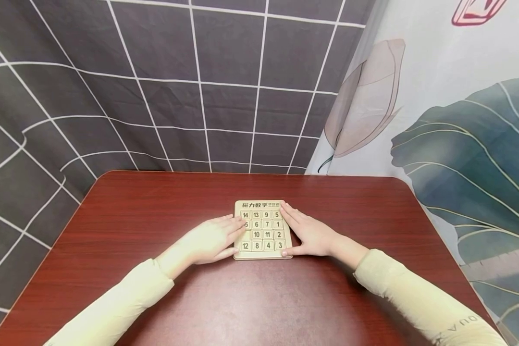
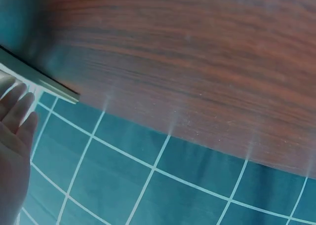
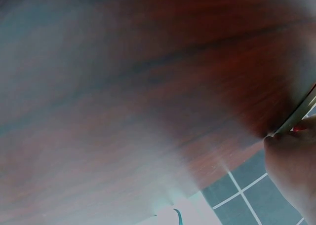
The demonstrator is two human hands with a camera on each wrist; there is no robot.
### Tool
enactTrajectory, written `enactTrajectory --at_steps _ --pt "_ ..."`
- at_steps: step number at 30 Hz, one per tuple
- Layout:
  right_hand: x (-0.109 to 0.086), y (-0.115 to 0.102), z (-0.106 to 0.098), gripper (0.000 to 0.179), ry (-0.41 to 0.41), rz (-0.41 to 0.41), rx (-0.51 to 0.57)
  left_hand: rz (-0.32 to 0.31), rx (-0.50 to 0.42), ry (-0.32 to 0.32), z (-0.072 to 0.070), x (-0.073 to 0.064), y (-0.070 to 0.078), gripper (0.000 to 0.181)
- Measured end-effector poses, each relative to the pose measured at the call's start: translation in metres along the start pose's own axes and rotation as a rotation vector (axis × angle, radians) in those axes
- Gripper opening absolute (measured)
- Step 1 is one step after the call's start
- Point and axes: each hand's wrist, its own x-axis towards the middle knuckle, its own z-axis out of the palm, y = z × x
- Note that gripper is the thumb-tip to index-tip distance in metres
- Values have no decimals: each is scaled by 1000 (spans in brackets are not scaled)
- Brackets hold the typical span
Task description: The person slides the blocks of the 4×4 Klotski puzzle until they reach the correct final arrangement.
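A pale wooden sliding number puzzle [image 1: 266, 229] lies flat on the table, printed with numbered tiles and a row of characters along its top. A gap shows in its left column, above tile 12. My left hand [image 1: 209, 240] touches the puzzle's left side, straight fingers over the left column and partly covering tile 15. Along the right edge rests my right hand [image 1: 313, 235], fingers stretched to the top right corner and thumb at the bottom right one. In the left wrist view the puzzle's edge [image 2: 39, 78] is beside the fingers; the right wrist view shows little of the right hand [image 3: 294, 166].
The puzzle sits on a reddish-brown wood-grain table [image 1: 168, 197] with rounded far corners. Behind it hangs a dark grey cloth with white grid lines [image 1: 229, 105]. To the right is a white curtain with large leaf prints [image 1: 467, 144].
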Motion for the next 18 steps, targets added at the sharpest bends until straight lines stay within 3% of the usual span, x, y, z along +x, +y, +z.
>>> enactTrajectory --at_steps 10,18 --pt "-1 0 0 116 -5 2 5 98 45 74 0 -17 22 59" --pt "0 -1 0 116 -5 4 2 82 58 57 5 -23 27 60"
